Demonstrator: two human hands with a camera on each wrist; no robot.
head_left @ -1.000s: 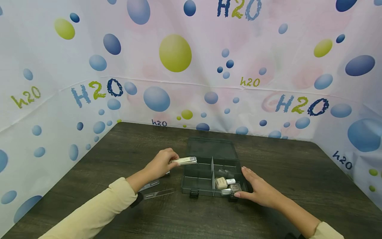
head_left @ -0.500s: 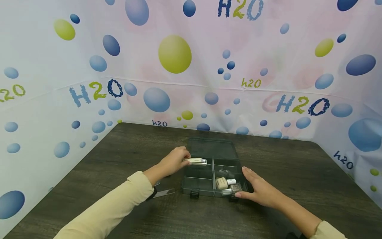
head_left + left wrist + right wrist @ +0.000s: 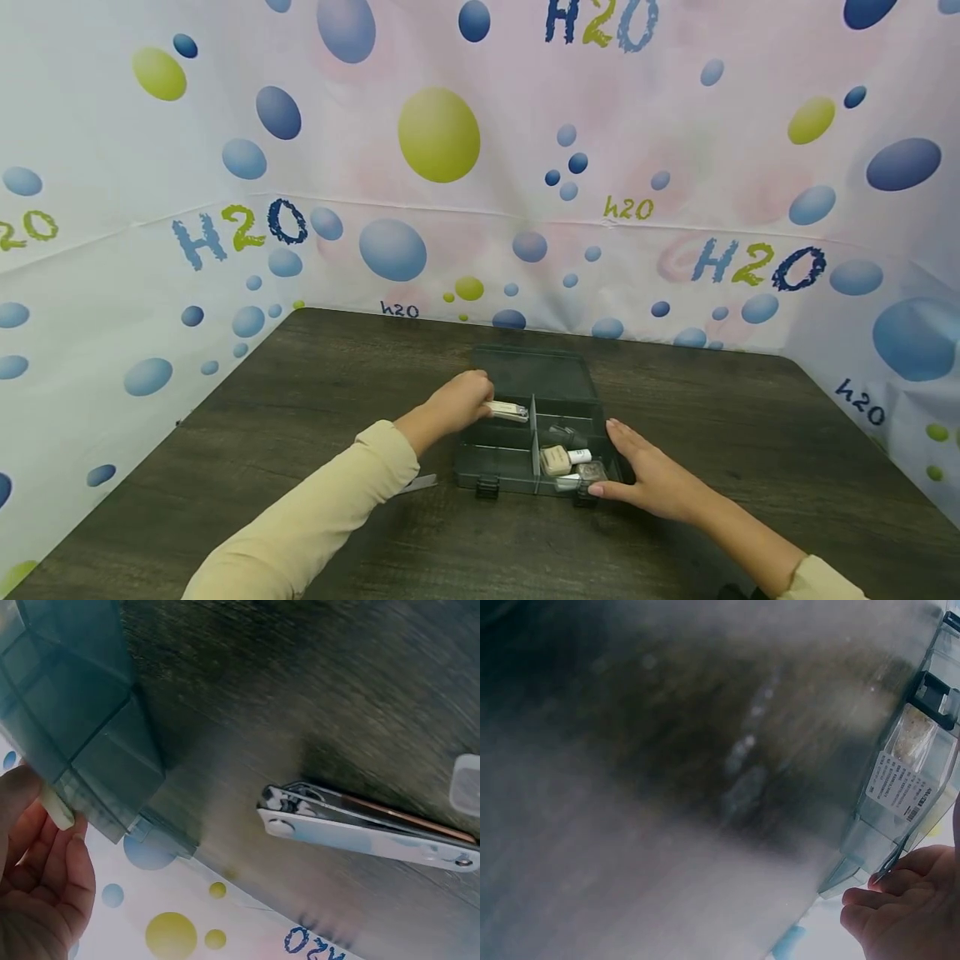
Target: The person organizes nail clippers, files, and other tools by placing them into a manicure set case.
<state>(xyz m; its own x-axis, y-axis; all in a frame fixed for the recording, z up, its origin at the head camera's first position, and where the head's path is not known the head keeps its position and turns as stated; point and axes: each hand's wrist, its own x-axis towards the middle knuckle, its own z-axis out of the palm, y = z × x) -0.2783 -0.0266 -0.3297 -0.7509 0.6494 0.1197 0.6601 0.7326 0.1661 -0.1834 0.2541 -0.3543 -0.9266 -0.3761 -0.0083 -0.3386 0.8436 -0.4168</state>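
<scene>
Cream nail clipper [image 3: 508,411] hovering inside left edge of organizer box [image 3: 513,482], tip pointing toward divider [image 3: 535,454]; left hand [image 3: 461,400] pinching rear end; right hand [image 3: 660,477], thumb and fingers apart, touching box's right edge.

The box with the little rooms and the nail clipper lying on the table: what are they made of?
The box looks like smooth, tinted plastic, because you can see through its greyish-green walls. The nail clipper seems to be polished metal, since it shines silvery; I can't tell which metal.

Left grip [image 3: 459,403] in a pinch, right grip [image 3: 654,477] spread
</scene>
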